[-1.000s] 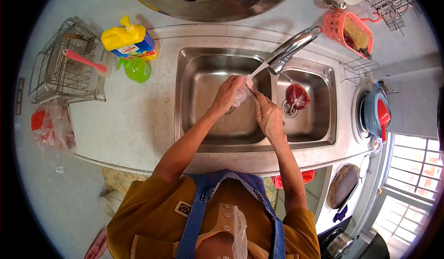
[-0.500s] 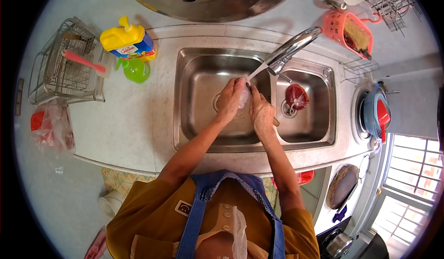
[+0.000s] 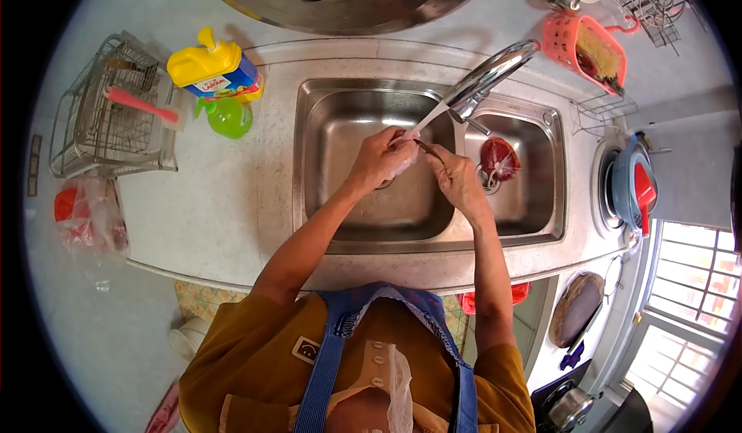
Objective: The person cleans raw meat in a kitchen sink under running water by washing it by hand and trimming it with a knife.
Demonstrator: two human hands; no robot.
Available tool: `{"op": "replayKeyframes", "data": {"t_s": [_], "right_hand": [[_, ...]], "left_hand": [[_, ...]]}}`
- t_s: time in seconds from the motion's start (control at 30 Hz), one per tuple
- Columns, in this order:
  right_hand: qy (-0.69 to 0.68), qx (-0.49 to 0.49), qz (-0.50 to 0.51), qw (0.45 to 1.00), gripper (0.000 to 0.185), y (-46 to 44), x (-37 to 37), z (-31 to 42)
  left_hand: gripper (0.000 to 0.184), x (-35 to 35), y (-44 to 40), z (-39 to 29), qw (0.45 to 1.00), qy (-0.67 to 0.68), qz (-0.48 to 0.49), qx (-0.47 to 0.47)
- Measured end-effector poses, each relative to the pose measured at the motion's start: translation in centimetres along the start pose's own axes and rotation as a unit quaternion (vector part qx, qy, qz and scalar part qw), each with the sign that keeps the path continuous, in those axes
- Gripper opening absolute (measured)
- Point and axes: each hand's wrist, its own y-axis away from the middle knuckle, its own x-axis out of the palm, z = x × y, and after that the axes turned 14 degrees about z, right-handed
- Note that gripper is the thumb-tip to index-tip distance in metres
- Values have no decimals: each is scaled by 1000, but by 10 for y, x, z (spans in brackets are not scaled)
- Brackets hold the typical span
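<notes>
Pale, glistening, translucent lump (image 3: 399,169) sits in the curled left hand (image 3: 380,157), under the white water stream (image 3: 427,122) from the curved chrome tap (image 3: 491,71). Below that tap, I see the right hand (image 3: 457,179) closed around a slim dark tool (image 3: 427,149), its tip beside the lump; whether they touch, I can't tell.

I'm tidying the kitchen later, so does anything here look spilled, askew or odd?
No clear spill or damage. Slightly odd: the red, plastic-wrapped bundle in the smaller basin seems to overlap the drain, so it could hinder draining. Water from the faucet runs down at the left hand, which looks ordinary.
</notes>
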Motion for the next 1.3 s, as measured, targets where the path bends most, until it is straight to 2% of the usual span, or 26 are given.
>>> {"op": "replayKeyframes", "data": {"t_s": [0.07,0.1,0.17,0.2,0.23,0.4,0.47,0.5,0.57,0.63,0.67,0.8,0.87,0.9,0.97,1.0,1.07,1.1,1.17,1.2,1.27,1.3], "right_hand": [[51,30,50,997,21,-2,-13,4],[51,31,49,997,21,-4,-15,-1],[51,-34,38,997,19,-9,-19,-14],[51,-32,35,998,19,-11,-22,-17],[33,-13,57,998,20,-14,-25,-19],[-52,35,120,991,21,-16,-30,-20],[2,50,59,997,18,-15,-23,-13],[2,50,59,997,18,-16,-19,-11],[93,-18,-16,995,13,-17,-13,-11],[141,-34,-25,989,10,-18,-13,-14],[189,-51,-36,980,8,-19,-13,-16],[195,-84,-51,976,8,-18,-5,-24],[57,-38,-43,997,10,-16,4,-18],[57,-38,-42,997,10,-16,7,-14],[-33,7,-35,999,15,-16,10,-8],[-33,7,-35,999,15,-16,9,-6],[-71,47,26,996,17,-14,7,-3],[-71,47,26,996,17,-13,10,-9],[-252,47,65,964,22,-15,16,-22],[-252,47,65,965,22,-14,17,-22],[-463,128,104,871,23,-15,19,-20],[-464,128,104,870,23,-15,19,-20]], "left_hand": [[23,-1,-3,-3,1000,-16,8,5],[23,-1,-4,-7,999,34,21,-15],[23,0,-8,-6,995,82,37,-35],[23,1,-11,-1,992,116,39,-19],[23,1,-14,3,988,150,41,-2],[22,-4,-22,8,988,150,47,-7],[22,-6,-23,3,986,159,49,-16],[22,-7,-22,-3,990,130,50,-14],[21,-9,-22,-14,993,102,50,-12],[21,-13,-22,-19,994,68,66,-59],[21,-14,-22,-19,994,68,65,-58],[22,-18,-22,-18,994,62,81,-26],[23,-16,-21,-17,993,82,81,-13],[23,-14,-21,-13,997,50,56,2],[23,-14,-20,-7,999,16,32,17],[23,-14,-19,-4,999,14,28,25],[23,-16,-16,-4,999,14,25,30],[29,-19,-15,-8,998,21,53,7],[35,-21,-14,-11,996,27,82,-15],[31,-19,-14,-12,997,35,70,6],[27,-15,-15,-13,997,44,57,26],[27,-13,-15,-13,995,73,49,48]]}}
